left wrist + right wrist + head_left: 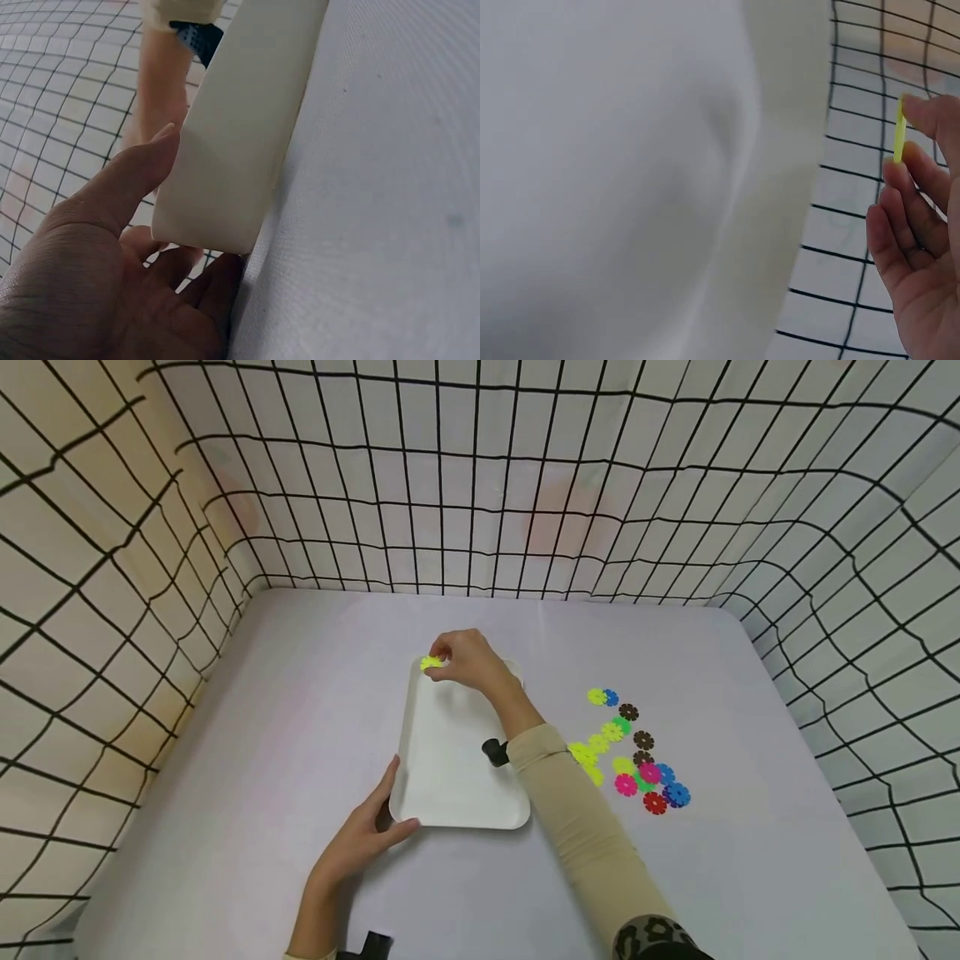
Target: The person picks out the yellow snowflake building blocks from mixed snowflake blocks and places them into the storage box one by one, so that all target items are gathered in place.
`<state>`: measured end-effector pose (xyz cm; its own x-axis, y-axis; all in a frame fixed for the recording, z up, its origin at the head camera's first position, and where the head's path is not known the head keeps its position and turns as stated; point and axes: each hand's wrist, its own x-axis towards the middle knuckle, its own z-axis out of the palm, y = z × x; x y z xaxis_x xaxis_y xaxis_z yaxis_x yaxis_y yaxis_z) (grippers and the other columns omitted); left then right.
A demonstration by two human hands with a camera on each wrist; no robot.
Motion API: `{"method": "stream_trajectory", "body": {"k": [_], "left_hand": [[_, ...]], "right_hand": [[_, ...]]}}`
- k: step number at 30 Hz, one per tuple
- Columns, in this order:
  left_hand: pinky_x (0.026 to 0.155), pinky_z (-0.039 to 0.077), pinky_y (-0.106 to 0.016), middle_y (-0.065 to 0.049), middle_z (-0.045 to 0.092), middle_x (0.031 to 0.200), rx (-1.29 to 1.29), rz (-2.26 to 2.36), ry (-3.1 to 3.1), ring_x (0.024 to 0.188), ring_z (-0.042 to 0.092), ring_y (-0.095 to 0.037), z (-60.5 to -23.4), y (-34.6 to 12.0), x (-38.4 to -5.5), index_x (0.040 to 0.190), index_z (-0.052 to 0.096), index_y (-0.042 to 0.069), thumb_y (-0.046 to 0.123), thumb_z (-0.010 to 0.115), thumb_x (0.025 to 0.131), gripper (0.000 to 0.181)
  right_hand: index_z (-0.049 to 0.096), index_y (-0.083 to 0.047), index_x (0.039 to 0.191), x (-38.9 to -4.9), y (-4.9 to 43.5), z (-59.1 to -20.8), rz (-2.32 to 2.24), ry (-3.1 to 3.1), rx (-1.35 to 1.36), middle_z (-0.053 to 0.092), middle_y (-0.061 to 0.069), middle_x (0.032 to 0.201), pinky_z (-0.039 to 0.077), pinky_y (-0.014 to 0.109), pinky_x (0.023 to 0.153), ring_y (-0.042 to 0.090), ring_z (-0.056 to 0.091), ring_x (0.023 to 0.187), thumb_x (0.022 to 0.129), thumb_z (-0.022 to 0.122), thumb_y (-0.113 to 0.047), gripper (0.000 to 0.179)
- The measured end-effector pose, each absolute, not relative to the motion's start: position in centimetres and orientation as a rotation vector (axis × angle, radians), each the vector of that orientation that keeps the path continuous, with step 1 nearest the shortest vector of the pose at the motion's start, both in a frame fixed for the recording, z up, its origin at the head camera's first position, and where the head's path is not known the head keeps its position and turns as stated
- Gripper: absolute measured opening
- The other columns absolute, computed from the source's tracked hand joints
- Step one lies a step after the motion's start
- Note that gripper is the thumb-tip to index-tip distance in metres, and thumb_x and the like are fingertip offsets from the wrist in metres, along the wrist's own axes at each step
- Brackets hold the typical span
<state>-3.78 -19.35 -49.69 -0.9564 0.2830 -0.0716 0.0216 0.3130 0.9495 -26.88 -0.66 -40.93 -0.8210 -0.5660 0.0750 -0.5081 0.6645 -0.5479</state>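
Head: right hand [471,662] pinches yellow disc [429,663] at 11 o'clock corner of white tray [457,764]; left hand [362,833] grips its 7 o'clock corner. Coloured discs [626,785] lie at 3 o'clock from tray.
Left wrist: thumb, bent fingers hold tray corner.
Right wrist: yellow disc edge-on between thumb and fingertips.

White table [757,843], far corners rounded. From here I see black wire grid [474,457] along three sides; pale backing [456,418] behind, yellowish at left, faint orange patch [573,522] beyond.
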Motion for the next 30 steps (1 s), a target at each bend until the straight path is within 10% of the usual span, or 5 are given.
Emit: {"method": "stream_trajectory", "body": {"k": [30], "left_hand": [[0.103,0.018,-0.001,-0.008,0.007,0.165,0.239,1.704,2.341,0.150,0.013,-0.027,-49.7,-19.5,-3.7,0.158,0.008,0.023,0.030,0.074,0.087,0.097]], "right_hand": [[0.077,-0.007,0.099,-27.4,-3.7,-45.1,-0.481,2.828,-0.763,0.075,0.005,0.101,0.053,0.032,0.082,0.019,0.064,0.086,0.084,0.077,-0.027,0.025]]}}
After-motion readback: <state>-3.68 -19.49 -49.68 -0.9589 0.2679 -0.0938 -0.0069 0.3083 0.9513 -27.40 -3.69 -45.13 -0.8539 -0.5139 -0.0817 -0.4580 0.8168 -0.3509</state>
